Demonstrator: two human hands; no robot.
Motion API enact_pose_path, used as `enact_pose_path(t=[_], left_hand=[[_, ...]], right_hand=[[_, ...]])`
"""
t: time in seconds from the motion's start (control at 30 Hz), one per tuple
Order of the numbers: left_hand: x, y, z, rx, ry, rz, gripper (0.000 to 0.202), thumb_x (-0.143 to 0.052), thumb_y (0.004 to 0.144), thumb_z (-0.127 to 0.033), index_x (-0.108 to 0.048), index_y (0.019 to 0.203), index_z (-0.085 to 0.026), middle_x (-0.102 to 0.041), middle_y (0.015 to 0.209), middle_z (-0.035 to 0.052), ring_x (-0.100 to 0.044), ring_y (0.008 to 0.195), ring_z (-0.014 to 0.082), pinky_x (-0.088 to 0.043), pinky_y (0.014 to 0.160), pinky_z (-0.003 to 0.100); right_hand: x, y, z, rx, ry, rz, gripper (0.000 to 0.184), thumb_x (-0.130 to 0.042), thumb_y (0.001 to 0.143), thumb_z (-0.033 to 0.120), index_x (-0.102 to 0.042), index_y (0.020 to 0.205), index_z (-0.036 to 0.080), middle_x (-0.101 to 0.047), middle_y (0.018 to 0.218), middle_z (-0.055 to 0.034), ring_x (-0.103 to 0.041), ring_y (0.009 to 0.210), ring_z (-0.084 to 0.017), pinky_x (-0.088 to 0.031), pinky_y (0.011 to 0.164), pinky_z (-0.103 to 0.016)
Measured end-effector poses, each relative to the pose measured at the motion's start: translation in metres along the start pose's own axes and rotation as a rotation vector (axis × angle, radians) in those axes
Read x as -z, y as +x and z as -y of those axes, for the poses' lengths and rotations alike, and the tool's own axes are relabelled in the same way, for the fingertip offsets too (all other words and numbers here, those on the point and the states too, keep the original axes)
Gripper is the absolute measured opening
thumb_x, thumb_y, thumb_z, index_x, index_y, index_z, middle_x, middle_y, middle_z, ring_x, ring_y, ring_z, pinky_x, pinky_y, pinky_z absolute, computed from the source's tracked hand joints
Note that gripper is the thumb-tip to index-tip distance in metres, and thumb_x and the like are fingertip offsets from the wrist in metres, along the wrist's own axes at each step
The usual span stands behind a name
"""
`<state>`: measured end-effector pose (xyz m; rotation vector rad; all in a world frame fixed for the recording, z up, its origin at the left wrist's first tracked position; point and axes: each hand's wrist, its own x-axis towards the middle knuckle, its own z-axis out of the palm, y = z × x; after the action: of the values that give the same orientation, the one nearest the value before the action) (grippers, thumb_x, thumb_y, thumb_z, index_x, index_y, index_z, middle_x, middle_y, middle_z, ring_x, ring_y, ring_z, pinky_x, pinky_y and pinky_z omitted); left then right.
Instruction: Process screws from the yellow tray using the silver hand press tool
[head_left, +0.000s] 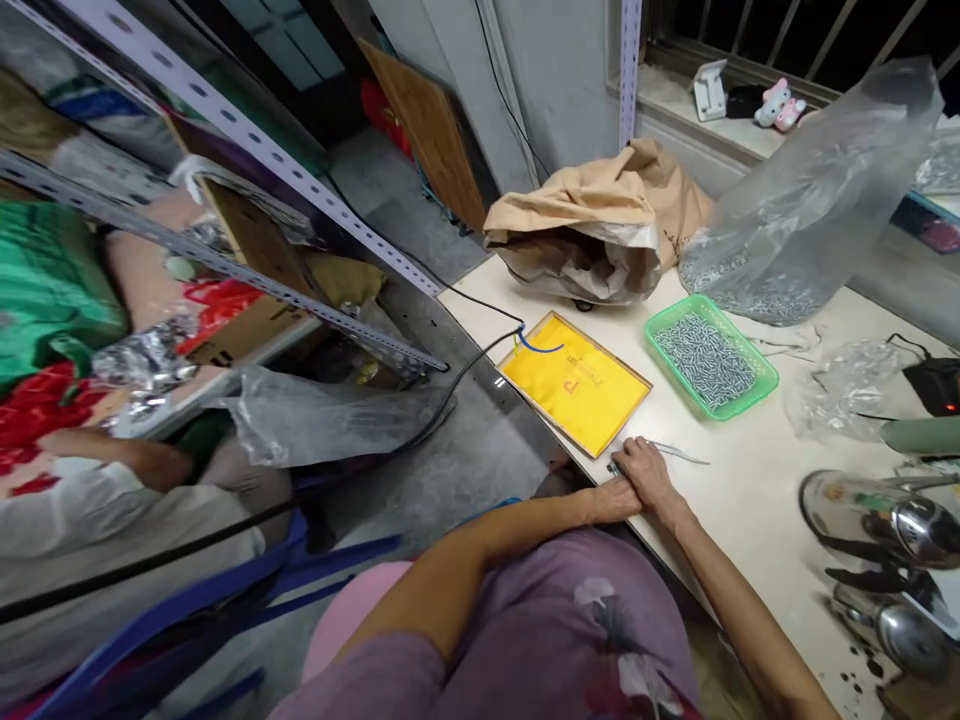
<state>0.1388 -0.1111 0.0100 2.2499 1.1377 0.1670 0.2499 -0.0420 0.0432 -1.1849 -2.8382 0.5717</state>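
My right hand point(649, 474) rests on the near edge of the pale table point(750, 500), fingers curled down and pressed together. A small dark thing shows at its fingertips; I cannot make out what it is. My left hand point(609, 500) lies under the right one at the table's edge and is mostly covered by it. Thin metal tweezers point(681, 455) lie on the table just beyond my right hand's knuckles. A yellow tray with a wooden rim point(574, 385) sits just past my hands. Behind it to the right stands a green basket point(763, 385) of small metal screws.
A clear plastic bag of screws point(810, 200) and a crumpled brown paper sack point(600, 215) stand at the back. Shiny metal parts point(892, 530) lie at the right, near crumpled plastic point(832, 390). A black cable point(465, 370) hangs off the table. Metal shelving point(247, 140) and another person's arm point(112, 455) are on the left.
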Motion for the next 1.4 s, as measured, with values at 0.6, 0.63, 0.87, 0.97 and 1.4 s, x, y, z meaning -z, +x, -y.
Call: enact_pose_path(t=[0.6, 0.63, 0.87, 0.97, 1.4], left_hand=[[0.123, -0.033, 0.138, 0.644, -0.095, -0.580, 0.029, -0.039, 0.092, -0.017, -0.063, 0.108, -0.016, -0.059, 0.096, 0.0067, -0.060, 0.089, 0.0159, -0.051, 0.084, 0.030], [0.129, -0.024, 0.148, 0.680, -0.105, -0.586, 0.030, -0.042, 0.090, -0.016, -0.062, 0.111, -0.016, -0.059, 0.097, 0.0066, -0.060, 0.092, 0.0164, -0.050, 0.087, 0.031], [0.132, -0.006, 0.177, 0.898, -0.085, -0.605, 0.037, -0.043, 0.084, -0.010, -0.056, 0.119, -0.008, -0.055, 0.121, 0.0188, -0.050, 0.120, 0.0273, -0.041, 0.102, 0.045], [0.119, -0.033, 0.182, 0.885, -0.073, -0.609, 0.042, -0.044, 0.085, -0.014, -0.050, 0.126, -0.009, -0.047, 0.135, 0.0203, -0.039, 0.132, 0.0303, -0.035, 0.108, 0.049], [0.127, -0.111, 0.175, 0.729, -0.034, -0.613, 0.044, -0.038, 0.090, -0.021, -0.043, 0.133, -0.012, -0.042, 0.142, 0.0162, -0.036, 0.135, 0.0255, -0.035, 0.111, 0.043]], right_hand=[[0.064, 0.028, -0.011, -0.100, 0.056, -0.438, 0.029, -0.033, 0.094, 0.028, -0.059, 0.104, 0.018, -0.060, 0.088, -0.0082, -0.054, 0.083, -0.020, -0.043, 0.077, -0.033], [0.076, 0.032, -0.017, -0.212, 0.023, -0.506, 0.032, -0.033, 0.094, 0.030, -0.057, 0.111, 0.016, -0.059, 0.092, -0.0104, -0.053, 0.087, -0.022, -0.043, 0.078, -0.035], [0.062, 0.055, 0.000, -0.422, 0.176, -0.465, 0.049, -0.030, 0.093, 0.041, -0.044, 0.131, 0.014, -0.059, 0.105, -0.0153, -0.056, 0.094, -0.026, -0.044, 0.077, -0.038], [0.024, 0.070, 0.016, -0.562, 0.289, -0.284, 0.066, -0.032, 0.090, 0.050, -0.033, 0.141, 0.009, -0.062, 0.099, -0.0177, -0.060, 0.085, -0.029, -0.045, 0.066, -0.037], [-0.010, 0.072, 0.029, -0.743, 0.416, -0.425, 0.060, -0.026, 0.089, 0.035, -0.030, 0.143, 0.009, -0.061, 0.120, -0.0176, -0.062, 0.092, -0.025, -0.048, 0.073, -0.035]])
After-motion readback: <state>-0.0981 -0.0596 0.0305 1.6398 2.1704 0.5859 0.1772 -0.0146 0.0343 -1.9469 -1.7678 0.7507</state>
